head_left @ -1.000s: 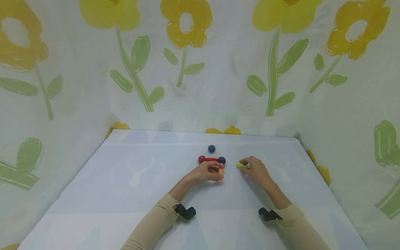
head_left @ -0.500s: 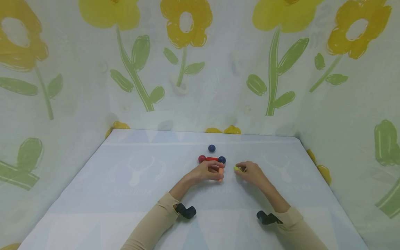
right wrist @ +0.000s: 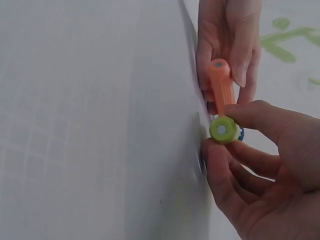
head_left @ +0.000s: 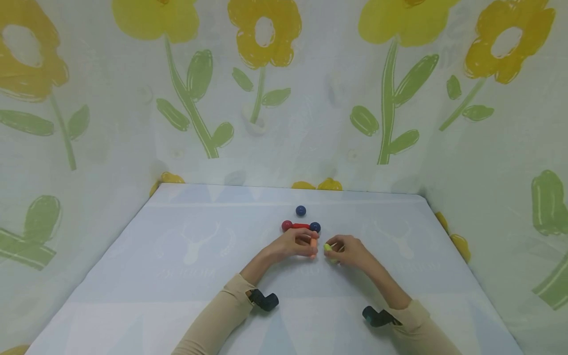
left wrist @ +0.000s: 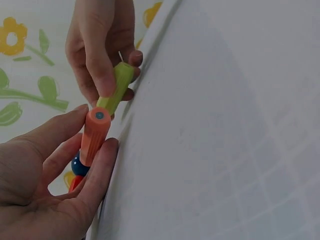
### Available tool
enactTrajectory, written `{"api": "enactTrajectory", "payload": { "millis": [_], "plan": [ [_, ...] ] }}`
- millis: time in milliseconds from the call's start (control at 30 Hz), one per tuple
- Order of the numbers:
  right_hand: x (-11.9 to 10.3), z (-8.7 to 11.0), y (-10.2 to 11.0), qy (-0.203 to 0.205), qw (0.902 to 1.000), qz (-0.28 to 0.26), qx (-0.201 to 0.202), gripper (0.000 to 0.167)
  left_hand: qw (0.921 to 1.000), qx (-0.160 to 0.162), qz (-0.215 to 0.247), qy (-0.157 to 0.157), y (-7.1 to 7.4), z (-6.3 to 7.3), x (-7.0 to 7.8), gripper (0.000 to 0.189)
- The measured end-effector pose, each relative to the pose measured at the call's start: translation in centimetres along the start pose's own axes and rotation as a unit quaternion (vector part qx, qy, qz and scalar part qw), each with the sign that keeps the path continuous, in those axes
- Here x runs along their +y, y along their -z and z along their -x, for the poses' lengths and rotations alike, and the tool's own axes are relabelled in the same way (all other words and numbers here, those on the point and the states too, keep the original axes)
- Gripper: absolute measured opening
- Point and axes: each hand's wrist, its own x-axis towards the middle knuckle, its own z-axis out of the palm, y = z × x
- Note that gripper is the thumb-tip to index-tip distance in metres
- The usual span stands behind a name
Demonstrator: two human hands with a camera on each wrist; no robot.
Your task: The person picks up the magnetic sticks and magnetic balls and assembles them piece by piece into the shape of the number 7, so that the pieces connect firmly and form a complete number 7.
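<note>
My left hand [head_left: 289,244] pinches an orange magnetic rod [left wrist: 95,137] between thumb and fingers; a round metal spot shows in its end. With thumb and fingertips, my right hand [head_left: 351,250] holds a yellow-green magnetic rod [right wrist: 223,130], its pale end facing the right wrist camera. The two rods are close together and overlap in both wrist views. Just beyond the left hand on the table, a red rod [head_left: 301,226] joins a red ball [head_left: 287,226] at its left end and a dark blue ball [head_left: 315,227] at its right.
A second dark blue ball [head_left: 301,211] lies by itself farther back on the white table [head_left: 248,315]. Flower-printed walls [head_left: 310,128] enclose the table's back and sides. Black wrist cameras [head_left: 265,301] jut out from both sleeves.
My right hand has come left and nearer, bringing the yellow-green rod close to the orange one and turning it. My left hand and the pieces on the table stay put.
</note>
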Motion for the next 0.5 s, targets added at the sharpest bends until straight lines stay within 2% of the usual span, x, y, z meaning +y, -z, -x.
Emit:
{"api": "enactTrajectory", "payload": {
  "millis": [500],
  "plan": [
    [-0.7, 1.2, -0.8, -0.017, 0.9946, -0.061, -0.082, 0.034, 0.9999, -0.001, -0.010, -0.006, 0.0, 0.0, 0.1, 0.039]
  ]
}}
